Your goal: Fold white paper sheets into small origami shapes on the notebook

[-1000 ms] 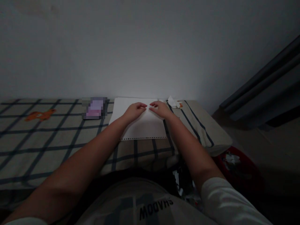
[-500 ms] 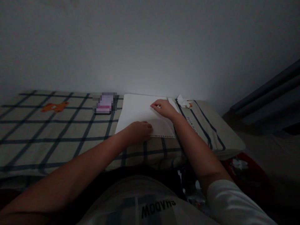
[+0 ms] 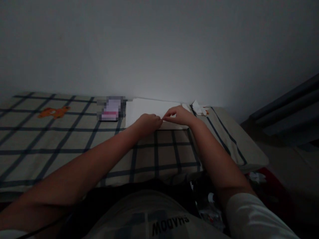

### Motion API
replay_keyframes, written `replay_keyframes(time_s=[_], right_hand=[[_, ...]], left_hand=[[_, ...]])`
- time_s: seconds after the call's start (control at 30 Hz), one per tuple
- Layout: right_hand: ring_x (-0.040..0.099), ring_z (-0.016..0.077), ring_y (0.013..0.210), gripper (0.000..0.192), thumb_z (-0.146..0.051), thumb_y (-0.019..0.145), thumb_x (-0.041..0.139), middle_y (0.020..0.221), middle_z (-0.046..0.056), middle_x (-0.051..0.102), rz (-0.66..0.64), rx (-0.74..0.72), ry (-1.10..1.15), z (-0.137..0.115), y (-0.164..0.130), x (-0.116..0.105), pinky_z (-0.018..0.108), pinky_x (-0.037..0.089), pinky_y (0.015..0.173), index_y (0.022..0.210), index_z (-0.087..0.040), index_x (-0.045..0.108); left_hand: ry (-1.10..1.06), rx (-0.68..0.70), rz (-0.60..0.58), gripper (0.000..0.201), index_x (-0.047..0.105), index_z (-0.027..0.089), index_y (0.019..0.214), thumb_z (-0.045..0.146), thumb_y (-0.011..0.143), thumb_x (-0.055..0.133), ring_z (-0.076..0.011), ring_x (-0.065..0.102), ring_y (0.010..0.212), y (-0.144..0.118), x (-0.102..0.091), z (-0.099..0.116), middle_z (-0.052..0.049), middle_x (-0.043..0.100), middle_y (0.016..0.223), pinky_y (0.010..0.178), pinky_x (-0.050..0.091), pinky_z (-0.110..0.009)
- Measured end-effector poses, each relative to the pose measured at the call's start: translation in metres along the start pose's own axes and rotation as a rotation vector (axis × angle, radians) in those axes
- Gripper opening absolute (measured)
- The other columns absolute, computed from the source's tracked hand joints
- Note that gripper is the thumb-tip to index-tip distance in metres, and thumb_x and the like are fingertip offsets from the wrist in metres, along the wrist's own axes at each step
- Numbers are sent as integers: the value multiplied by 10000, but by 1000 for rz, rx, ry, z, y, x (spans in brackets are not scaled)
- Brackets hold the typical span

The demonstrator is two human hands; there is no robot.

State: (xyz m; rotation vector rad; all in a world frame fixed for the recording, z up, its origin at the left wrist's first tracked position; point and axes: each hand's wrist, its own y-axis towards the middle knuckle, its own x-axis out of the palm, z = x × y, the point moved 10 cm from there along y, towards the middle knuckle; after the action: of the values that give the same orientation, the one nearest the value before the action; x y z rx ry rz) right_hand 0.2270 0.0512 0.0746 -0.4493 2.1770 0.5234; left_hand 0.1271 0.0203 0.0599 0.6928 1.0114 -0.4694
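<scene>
Left hand (image 3: pixel 147 122) curled, fingertips pinching near edge of white sheet (image 3: pixel 149 108) | right hand (image 3: pixel 179 116) pinching same folded edge just beside | sheet on checked cloth (image 3: pixel 74 142) beyond both hands | advised: align edges squarely, press crease outward evenly.

head-worn view, forward and down

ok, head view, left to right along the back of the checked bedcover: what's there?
Orange bear-shaped patch → blurred pink-and-white rectangular item → white paper sheet with left hand and right hand at its near edge → crumpled white paper scraps.
</scene>
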Motion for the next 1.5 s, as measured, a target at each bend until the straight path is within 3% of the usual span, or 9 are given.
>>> replay_keyframes(time_s=[0.1, 0.2, 0.4, 0.63, 0.77, 0.9, 1.07, 1.33, 1.5], right_hand=[[707, 206, 850, 145, -358, 838, 793, 912, 62, 812, -85, 52, -86, 12, -5, 11, 317, 487, 785, 878, -228, 843], [725, 199, 898, 153, -318, 891, 736, 968, 73, 819, -126, 77, -138, 20, -10, 19, 306, 509, 818, 932, -215, 840], [721, 191, 872, 167, -251, 917, 681, 944, 76, 813, -135, 72, -118, 24, -13, 24, 295, 513, 799, 907, -189, 835], [669, 166, 780, 184, -260, 911, 678, 864, 83, 770, -235, 32, -63, 19, -16, 33, 279, 469, 724, 907, -156, 830], [667, 179, 819, 239, -296, 940, 628, 900, 94, 764, -204, 37, -35, 28, -15, 32, 290, 478, 747, 924, -150, 817], [690, 201, 882, 267, -327, 947, 613, 962, 107, 771, -227, 63, -10, 33, -18, 33, 305, 498, 776, 944, -156, 818], [711, 215, 878, 250, -358, 917, 660, 974, 87, 807, -169, 273, -10, 50, -24, 24, 316, 508, 765, 988, -186, 828], [695, 205, 878, 279, -373, 932, 627, 951, 73, 803, -199, 226, -19, 53, -21, 30, 308, 482, 757, 996, -180, 818], [684, 199, 848, 266, -356, 932, 629, 949, 75, 800, -178, 229, -63, 56, -20, 29, 308, 478, 750, 989, -172, 812]], left_hand=[[245, 98, -92, 210, 737, 181, 919, 43, 891, 582, -297, 701, 900, 2, 8, 1, -110, 725, 893, 712, 463, -352], [530, 208, -195, 292, 706, 154, 1157, 97, 991, 473, -278, 711, 955, -2, 18, 5, -120, 751, 1051, 634, 448, -331], [623, 180, -266, 317, 739, 194, 1101, 240, 1076, 427, -269, 734, 957, -9, 17, -2, -81, 769, 1073, 572, 403, -326], [562, 157, -222, 338, 763, 230, 1099, 292, 1088, 430, -251, 720, 1031, -15, 15, -10, -40, 777, 1125, 613, 412, -328], [320, -1, -141, 376, 793, 241, 1047, 436, 1067, 471, -218, 707, 1058, -11, 6, -30, -25, 780, 1116, 699, 465, -304], [187, -110, -184, 370, 804, 202, 1043, 423, 1036, 508, -209, 710, 970, -14, 5, -49, -54, 781, 1087, 779, 491, -308], [295, -76, -205, 403, 782, 193, 1085, 391, 1054, 433, -244, 701, 1052, -16, 10, -47, -73, 769, 1105, 799, 495, -328], [508, -144, -158, 484, 777, 176, 1050, 448, 1080, 378, -269, 719, 977, -13, 5, -49, -104, 780, 1043, 757, 477, -355], [523, -30, 45, 329, 773, 195, 1070, 351, 1057, 484, -302, 690, 1080, -16, -6, -31, -96, 774, 1133, 881, 496, -434]])
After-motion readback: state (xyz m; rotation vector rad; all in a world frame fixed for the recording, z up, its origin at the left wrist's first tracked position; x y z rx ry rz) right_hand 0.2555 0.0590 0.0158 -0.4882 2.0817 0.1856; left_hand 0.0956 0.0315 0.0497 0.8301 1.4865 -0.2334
